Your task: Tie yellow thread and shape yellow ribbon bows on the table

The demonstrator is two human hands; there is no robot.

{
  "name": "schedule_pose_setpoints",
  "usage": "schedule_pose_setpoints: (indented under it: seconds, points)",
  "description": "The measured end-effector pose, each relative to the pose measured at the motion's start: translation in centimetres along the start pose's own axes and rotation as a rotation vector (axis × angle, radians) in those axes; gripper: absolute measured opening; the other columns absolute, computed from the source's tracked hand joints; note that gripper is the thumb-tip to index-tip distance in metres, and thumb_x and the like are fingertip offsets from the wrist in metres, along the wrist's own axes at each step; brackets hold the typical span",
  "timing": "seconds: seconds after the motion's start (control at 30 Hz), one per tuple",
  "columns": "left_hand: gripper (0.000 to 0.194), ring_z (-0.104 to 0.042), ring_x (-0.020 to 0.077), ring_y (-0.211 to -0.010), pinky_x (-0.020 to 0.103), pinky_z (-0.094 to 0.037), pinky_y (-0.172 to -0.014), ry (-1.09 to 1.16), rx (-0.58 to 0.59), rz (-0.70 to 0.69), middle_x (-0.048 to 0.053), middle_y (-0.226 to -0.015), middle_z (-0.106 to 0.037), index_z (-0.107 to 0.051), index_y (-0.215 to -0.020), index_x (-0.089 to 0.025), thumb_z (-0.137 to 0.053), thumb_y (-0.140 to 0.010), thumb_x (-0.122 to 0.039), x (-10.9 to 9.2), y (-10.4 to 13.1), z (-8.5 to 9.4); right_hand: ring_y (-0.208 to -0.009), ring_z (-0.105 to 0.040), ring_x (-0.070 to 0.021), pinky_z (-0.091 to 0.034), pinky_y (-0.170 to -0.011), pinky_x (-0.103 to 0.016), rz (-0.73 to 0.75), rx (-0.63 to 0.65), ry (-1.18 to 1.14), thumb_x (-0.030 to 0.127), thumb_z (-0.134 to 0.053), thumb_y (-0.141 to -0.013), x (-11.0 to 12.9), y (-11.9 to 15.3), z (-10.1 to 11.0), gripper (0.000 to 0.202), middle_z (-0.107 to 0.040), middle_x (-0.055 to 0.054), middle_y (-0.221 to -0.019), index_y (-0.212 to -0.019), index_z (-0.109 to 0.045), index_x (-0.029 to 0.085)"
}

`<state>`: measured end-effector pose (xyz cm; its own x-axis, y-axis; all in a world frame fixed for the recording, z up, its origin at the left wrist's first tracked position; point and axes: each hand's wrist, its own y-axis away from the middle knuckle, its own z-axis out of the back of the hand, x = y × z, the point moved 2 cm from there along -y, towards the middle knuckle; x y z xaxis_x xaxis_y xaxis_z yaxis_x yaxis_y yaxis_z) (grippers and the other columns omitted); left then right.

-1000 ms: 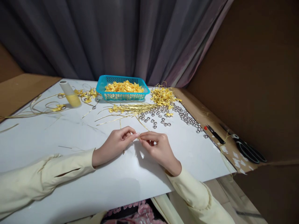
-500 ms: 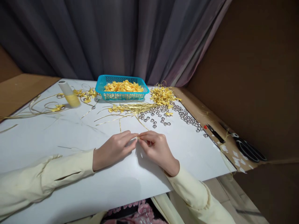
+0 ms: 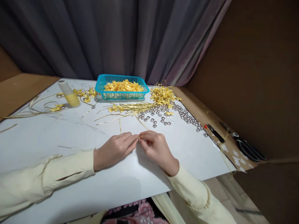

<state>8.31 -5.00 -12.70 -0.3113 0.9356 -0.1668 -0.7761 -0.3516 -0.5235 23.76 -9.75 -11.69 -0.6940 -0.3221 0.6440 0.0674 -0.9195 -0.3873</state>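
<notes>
Right, from my remote seat I see both hands meeting mid-surface, tips touching, likely to steady something tiny. The left hand has its fingers folded closed; the right hand closes thumb against forefinger. What sits in that pinch, I can't tell; the fingertips hide it. A short gold strand lies at ten o'clock, just beside the left knuckles. Up at twelve, there's the bundle of gold strands, probably laid there for easy reach. Silver beads spread from one to two, yellow bows heap at one, and the blue mesh basket keeps loose yellow pieces together, just before twelve.
</notes>
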Motion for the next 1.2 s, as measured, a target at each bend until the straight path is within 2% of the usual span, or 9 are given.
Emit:
schedule_pose_setpoints:
  seconds: [0.13,0.37,0.5,0.6,0.67,0.77,0.97,1.1,1.2]
  points:
    - [0.029,-0.059,0.0167,-0.066,0.027,-0.049,-0.062,0.01,0.023,-0.006,0.007,-0.073,-0.063,-0.065,-0.097,-0.012,-0.037,-0.096,-0.02,0.1,0.0,-0.1,-0.075,-0.065,-0.0163,-0.051,-0.067,-0.027,0.001,0.015,-0.004,0.006,-0.053,-0.079,0.1,0.1,0.0,0.022,-0.071,-0.005,-0.084,-0.072,-0.071,0.016]
    - [0.025,-0.058,0.0162,-0.067,0.026,-0.048,-0.064,0.189,0.016,0.126,0.006,-0.074,-0.063,-0.064,-0.09,-0.015,-0.04,-0.093,-0.021,0.1,-0.3,-0.1,-0.078,-0.064,-0.0172,-0.05,-0.069,-0.028,-0.005,0.015,0.023,0.006,-0.054,-0.079,0.0,0.1,0.1,0.019,-0.071,-0.004,-0.085,-0.076,-0.07,0.017]
    - [0.019,-0.049,0.0115,-0.055,0.023,-0.043,-0.058,0.338,0.01,0.319,0.001,-0.068,-0.059,-0.064,-0.09,-0.015,-0.046,-0.085,-0.021,0.2,-0.6,-0.1,-0.079,-0.062,-0.0169,-0.049,-0.073,-0.029,0.003,0.035,0.058,0.004,-0.054,-0.079,-0.1,0.0,0.0,0.018,-0.07,-0.004,-0.085,-0.075,-0.068,0.016]
    - [0.016,-0.037,0.0095,-0.048,0.021,-0.035,-0.052,0.444,0.061,0.492,-0.006,-0.052,-0.042,-0.065,-0.083,-0.016,-0.051,-0.079,-0.024,0.5,-0.9,-0.2,-0.08,-0.061,-0.0165,-0.048,-0.072,-0.028,-0.03,0.079,0.064,0.005,-0.055,-0.08,-0.1,-0.1,-0.1,0.017,-0.068,-0.005,-0.086,-0.074,-0.067,0.015]
    - [0.015,-0.033,0.0093,-0.048,0.02,-0.03,-0.05,0.542,0.1,0.601,-0.008,-0.049,-0.031,-0.065,-0.079,-0.017,-0.053,-0.076,-0.026,0.7,-1.0,-0.3,-0.078,-0.06,-0.016,-0.047,-0.07,-0.028,-0.059,0.109,0.058,0.005,-0.055,-0.08,-0.1,-0.1,-0.1,0.016,-0.066,-0.006,-0.086,-0.074,-0.067,0.014]
    - [0.018,-0.03,0.0092,-0.048,0.019,-0.027,-0.048,0.733,0.159,0.741,-0.009,-0.051,-0.025,-0.064,-0.078,-0.016,-0.055,-0.074,-0.032,1.1,-1.0,-0.5,-0.073,-0.059,-0.0138,-0.045,-0.066,-0.026,-0.093,0.131,0.025,0.004,-0.055,-0.08,0.0,-0.1,0.0,0.017,-0.065,-0.005,-0.087,-0.073,-0.067,0.014]
    - [0.018,-0.026,0.0085,-0.048,0.02,-0.02,-0.047,0.959,0.257,0.811,-0.009,-0.05,-0.028,-0.062,-0.074,-0.015,-0.06,-0.069,-0.033,1.4,-1.2,-0.6,-0.065,-0.056,-0.0101,-0.043,-0.058,-0.022,-0.13,0.138,-0.098,-0.001,-0.057,-0.075,-0.2,-0.2,0.3,0.019,-0.065,-0.003,-0.085,-0.068,-0.066,0.014]
    - [0.018,-0.029,0.0077,-0.048,0.02,-0.02,-0.045,1.074,0.292,0.855,-0.007,-0.049,-0.036,-0.064,-0.073,-0.014,-0.062,-0.069,-0.03,1.4,-1.6,-0.2,-0.066,-0.055,-0.0096,-0.043,-0.059,-0.022,-0.145,0.156,-0.148,-0.003,-0.058,-0.074,-0.4,-0.3,0.5,0.02,-0.065,-0.003,-0.084,-0.068,-0.067,0.014]
    - [0.018,-0.027,0.0063,-0.044,0.02,-0.017,-0.043,1.173,0.333,0.915,-0.007,-0.046,-0.036,-0.065,-0.075,-0.013,-0.063,-0.07,-0.029,1.4,-1.7,-0.1,-0.069,-0.056,-0.01,-0.043,-0.062,-0.022,-0.165,0.17,-0.158,-0.003,-0.059,-0.075,-0.4,-0.3,0.5,0.02,-0.065,-0.003,-0.085,-0.069,-0.068,0.014]
